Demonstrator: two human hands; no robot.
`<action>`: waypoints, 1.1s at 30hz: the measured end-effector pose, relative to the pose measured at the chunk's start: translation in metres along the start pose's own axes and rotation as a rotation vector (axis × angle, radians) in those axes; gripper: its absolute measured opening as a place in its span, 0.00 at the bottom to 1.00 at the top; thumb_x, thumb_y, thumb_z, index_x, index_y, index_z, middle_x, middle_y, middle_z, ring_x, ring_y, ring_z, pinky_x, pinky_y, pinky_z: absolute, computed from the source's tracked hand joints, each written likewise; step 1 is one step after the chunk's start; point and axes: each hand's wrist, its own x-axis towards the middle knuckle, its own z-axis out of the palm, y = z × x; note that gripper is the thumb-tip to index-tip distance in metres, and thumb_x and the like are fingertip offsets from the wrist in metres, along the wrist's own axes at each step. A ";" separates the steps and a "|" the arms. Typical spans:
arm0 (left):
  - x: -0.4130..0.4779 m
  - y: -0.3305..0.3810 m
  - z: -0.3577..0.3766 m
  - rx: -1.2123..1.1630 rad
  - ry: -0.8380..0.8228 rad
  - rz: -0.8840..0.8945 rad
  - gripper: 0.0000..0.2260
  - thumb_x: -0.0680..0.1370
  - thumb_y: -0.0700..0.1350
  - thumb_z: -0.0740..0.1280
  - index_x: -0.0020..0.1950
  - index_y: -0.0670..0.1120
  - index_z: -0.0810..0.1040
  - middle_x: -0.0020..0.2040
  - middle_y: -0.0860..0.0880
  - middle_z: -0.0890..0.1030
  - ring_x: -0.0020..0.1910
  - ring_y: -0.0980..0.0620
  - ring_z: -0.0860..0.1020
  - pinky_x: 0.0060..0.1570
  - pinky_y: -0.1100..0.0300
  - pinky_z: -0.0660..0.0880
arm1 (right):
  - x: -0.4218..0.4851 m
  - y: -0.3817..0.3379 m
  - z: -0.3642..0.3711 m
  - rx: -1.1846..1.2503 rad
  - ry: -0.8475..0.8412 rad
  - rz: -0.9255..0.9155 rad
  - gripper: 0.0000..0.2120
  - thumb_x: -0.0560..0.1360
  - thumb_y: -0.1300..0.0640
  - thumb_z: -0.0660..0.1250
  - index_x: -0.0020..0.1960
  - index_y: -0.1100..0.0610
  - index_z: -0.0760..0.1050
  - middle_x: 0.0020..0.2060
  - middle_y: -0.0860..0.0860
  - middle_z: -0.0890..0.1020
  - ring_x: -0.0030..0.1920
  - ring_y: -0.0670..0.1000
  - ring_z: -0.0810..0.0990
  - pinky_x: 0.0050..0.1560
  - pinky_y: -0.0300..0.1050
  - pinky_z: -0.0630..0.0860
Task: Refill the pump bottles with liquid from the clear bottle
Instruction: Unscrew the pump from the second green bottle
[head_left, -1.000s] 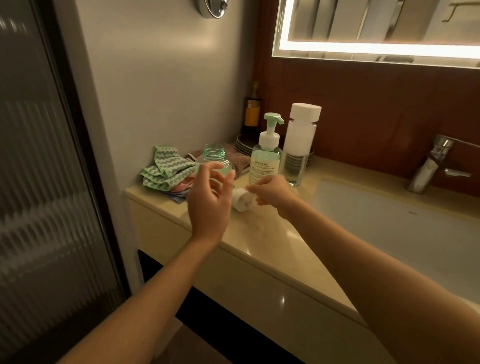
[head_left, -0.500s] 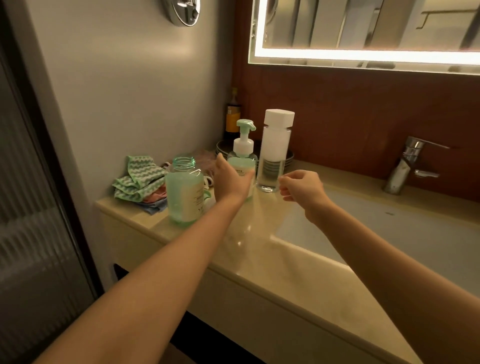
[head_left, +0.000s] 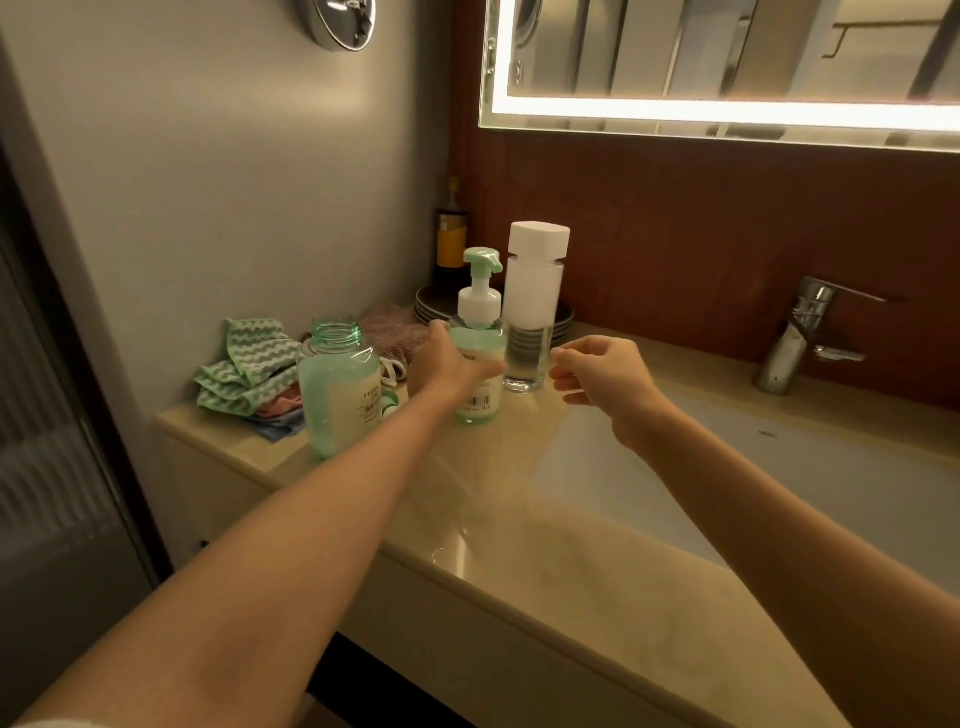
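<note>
My left hand (head_left: 452, 366) gripped the pump bottle (head_left: 479, 306) on the worktop (head_left: 519, 519); my right hand (head_left: 608, 382) hovered loosely curled, holding nothing. An uncapped green bottle (head_left: 337, 389) nearby held pale liquid; the white-capped clear bottle (head_left: 530, 332) stood just behind.

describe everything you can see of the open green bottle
The open green bottle is translucent mint plastic with a threaded neck and no cap or pump. Pale milky liquid fills most of its body, and dark print shows on one side. It stands upright on the beige counter, just in front of the piled cloths and left of the pump bottle that the left hand grips. Neither hand touches it.
</note>
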 end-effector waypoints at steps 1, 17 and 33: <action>-0.005 0.001 -0.001 0.012 -0.024 0.010 0.30 0.65 0.50 0.77 0.60 0.45 0.67 0.58 0.47 0.76 0.56 0.47 0.75 0.54 0.50 0.74 | -0.001 -0.002 0.000 -0.002 -0.005 -0.012 0.04 0.76 0.56 0.65 0.46 0.57 0.76 0.43 0.55 0.81 0.42 0.50 0.79 0.46 0.45 0.78; -0.107 -0.010 -0.026 -0.062 -0.142 0.244 0.29 0.65 0.53 0.76 0.62 0.51 0.70 0.53 0.52 0.80 0.52 0.51 0.78 0.52 0.48 0.76 | -0.056 -0.042 0.024 -0.252 0.072 -0.357 0.29 0.68 0.44 0.72 0.63 0.57 0.71 0.55 0.52 0.77 0.55 0.51 0.76 0.51 0.42 0.73; -0.118 -0.017 -0.028 -0.078 -0.099 0.279 0.29 0.64 0.54 0.76 0.61 0.49 0.72 0.51 0.52 0.80 0.50 0.52 0.79 0.49 0.49 0.78 | -0.072 -0.044 0.024 -0.074 0.039 -0.183 0.22 0.69 0.52 0.72 0.59 0.58 0.69 0.54 0.53 0.76 0.53 0.51 0.76 0.49 0.42 0.74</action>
